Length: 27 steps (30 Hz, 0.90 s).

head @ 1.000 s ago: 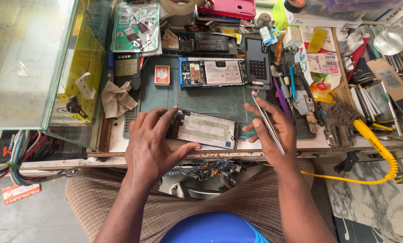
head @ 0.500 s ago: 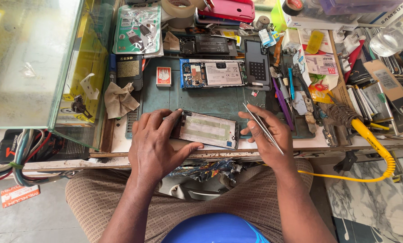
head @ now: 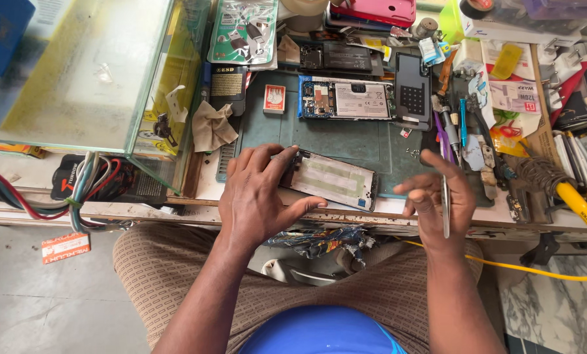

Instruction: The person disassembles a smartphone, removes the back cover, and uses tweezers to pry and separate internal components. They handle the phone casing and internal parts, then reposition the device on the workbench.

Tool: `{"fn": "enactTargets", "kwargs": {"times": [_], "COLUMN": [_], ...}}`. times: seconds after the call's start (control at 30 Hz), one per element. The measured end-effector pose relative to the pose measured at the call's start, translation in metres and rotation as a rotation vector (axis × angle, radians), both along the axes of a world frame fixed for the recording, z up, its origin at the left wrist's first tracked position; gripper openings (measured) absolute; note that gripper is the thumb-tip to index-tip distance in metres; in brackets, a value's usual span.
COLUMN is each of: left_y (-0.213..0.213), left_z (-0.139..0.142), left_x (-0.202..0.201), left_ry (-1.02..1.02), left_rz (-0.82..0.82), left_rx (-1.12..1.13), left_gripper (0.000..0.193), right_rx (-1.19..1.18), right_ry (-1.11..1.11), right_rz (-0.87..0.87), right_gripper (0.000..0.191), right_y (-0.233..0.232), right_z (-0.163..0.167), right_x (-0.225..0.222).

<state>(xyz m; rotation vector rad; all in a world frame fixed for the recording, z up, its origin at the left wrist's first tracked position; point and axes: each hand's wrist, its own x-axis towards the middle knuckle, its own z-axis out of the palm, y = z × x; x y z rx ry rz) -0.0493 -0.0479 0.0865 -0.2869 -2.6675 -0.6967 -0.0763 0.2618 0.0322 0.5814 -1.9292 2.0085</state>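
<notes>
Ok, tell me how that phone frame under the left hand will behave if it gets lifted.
The phone frame is a thin flat panel, so it is probably light and fairly stiff, though it may flex or crack if bent. It overhangs the green mat toward the bench edge, so a push could slide it off. The left hand grips one end only, so the far end may dip.
</notes>
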Motion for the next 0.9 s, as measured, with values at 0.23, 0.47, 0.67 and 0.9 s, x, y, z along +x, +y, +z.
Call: {"fn": "enactTargets", "kwargs": {"times": [0.23,0.47,0.67,0.9], "left_y": [0.000,0.008,0.015,0.024], "left_z": [0.000,0.004,0.006,0.005], "left_x": [0.000,0.001,-0.003,-0.011], "left_ry": [-0.001,-0.007,-0.071,-0.001], "left_rz": [-0.003,-0.003,-0.018,-0.096], "left_rx": [-0.009,-0.019,-0.092,-0.089], "left_gripper": [0.091,0.087,0.090,0.093], "right_rx": [-0.171,-0.022,0.345,0.316], "right_ry": [-0.140,0.502,0.067,-0.109], "right_rz": [0.051,-0.101,-0.238,-0.024], "right_gripper": [0.036,0.067,0.043,0.033], "right_y": [-0.007,-0.014,-0.002,0.008], "right_z": [0.022,0.069,0.055,0.032], "right_x": [0.005,0.014,0.005,-0.008]}}
